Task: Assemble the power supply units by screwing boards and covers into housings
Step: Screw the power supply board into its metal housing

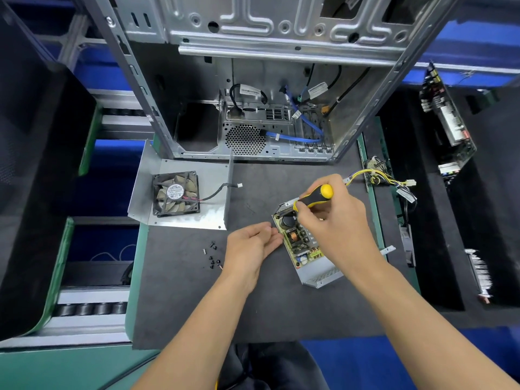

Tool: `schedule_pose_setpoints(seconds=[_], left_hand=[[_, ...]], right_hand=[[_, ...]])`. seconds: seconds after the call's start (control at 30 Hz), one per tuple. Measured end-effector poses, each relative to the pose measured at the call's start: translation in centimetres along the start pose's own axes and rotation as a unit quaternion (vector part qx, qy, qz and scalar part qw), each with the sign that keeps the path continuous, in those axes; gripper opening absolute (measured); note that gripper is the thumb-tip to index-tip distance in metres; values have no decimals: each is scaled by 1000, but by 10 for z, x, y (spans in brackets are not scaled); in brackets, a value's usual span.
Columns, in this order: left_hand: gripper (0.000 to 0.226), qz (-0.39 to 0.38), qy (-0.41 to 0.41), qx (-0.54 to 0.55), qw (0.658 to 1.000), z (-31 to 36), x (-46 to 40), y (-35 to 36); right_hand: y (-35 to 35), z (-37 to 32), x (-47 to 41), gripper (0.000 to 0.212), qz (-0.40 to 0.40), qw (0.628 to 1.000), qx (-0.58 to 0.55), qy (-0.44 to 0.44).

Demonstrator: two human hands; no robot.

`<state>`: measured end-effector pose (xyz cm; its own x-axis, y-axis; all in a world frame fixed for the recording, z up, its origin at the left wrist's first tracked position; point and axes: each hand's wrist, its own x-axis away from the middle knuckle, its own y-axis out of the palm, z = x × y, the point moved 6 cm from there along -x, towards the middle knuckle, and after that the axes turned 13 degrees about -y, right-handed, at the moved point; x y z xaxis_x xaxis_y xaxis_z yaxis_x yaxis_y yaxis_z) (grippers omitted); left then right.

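Left hand: left hand (251, 243), fingers relaxed and straight, steadying the 9 o'clock edge of the housing (319, 273).
Screws: loose screws (212, 256) on the mat at 9 o'clock from that hand.
Board: circuit board (299, 240) sits in the housing, centre-right; fragile parts, so hold the stiff metal walls.
Right hand: right hand (334, 218) gripping the screwdriver (315, 197); tip hidden, probably at the far corner.
Cover: fan cover (180, 194) at 10 o'clock, light, sharp-edged.
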<state>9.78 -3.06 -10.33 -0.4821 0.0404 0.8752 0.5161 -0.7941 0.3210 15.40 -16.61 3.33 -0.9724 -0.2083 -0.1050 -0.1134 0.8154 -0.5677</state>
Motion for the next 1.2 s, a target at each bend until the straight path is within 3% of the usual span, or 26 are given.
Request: schedule_pose_setpoints(seconds=[0.9, 1.07, 1.2], left_hand=[[22, 8, -5, -62, 998, 3, 3, 6], [21, 14, 11, -98, 995, 5, 4, 9], [23, 16, 22, -109, 994, 6, 6, 11]], right_hand=[[14, -8, 3, 32, -37, 990, 126, -47], [12, -16, -3, 36, -49, 979, 192, -37], [16, -33, -8, 32, -69, 952, 279, -105]])
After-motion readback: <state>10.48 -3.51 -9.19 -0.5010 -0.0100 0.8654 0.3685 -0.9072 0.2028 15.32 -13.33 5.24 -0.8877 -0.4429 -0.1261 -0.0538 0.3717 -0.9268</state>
